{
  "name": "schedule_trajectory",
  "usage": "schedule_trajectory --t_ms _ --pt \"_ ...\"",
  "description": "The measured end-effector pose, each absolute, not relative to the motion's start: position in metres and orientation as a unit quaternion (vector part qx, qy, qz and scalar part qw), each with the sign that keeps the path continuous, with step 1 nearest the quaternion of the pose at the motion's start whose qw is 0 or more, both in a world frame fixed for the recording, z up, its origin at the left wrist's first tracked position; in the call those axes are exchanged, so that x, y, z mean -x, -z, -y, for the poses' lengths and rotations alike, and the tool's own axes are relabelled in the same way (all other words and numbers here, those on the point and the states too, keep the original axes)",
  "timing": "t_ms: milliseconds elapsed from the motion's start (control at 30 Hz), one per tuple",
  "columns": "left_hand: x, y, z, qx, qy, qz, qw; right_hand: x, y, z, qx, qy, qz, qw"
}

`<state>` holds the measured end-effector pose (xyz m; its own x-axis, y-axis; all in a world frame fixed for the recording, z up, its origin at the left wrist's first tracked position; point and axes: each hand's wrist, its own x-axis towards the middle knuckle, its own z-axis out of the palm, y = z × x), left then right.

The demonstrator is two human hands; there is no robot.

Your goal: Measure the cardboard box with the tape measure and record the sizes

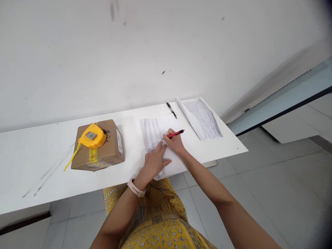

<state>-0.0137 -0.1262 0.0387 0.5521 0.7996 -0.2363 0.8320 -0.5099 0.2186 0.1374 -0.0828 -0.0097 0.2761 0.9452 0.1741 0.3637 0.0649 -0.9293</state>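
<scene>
A red and black pen is gripped in my right hand, its tip end down at a sheet of paper. Columns of handwriting run down the left part of that sheet. My left hand lies flat on the paper with fingers spread, its fingertips close to the pen. A pale watch band circles the left wrist. To the left stands a closed cardboard box, and on top of it rests a yellow tape measure with a short length of its blade out.
The white table runs along a marked white wall. A black pen lies behind the paper. Folded pages covered in writing lie to the right. Beyond the table's right end is grey tiled floor.
</scene>
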Motion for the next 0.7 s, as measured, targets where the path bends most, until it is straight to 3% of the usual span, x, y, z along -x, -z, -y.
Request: schedule_trajectory --t_ms 700 --pt "0.0142 -0.0377 0.1264 -0.868 0.042 -0.469 0.161 -0.1371 0.0102 0.0838 0.618 -0.283 0.526 0.511"
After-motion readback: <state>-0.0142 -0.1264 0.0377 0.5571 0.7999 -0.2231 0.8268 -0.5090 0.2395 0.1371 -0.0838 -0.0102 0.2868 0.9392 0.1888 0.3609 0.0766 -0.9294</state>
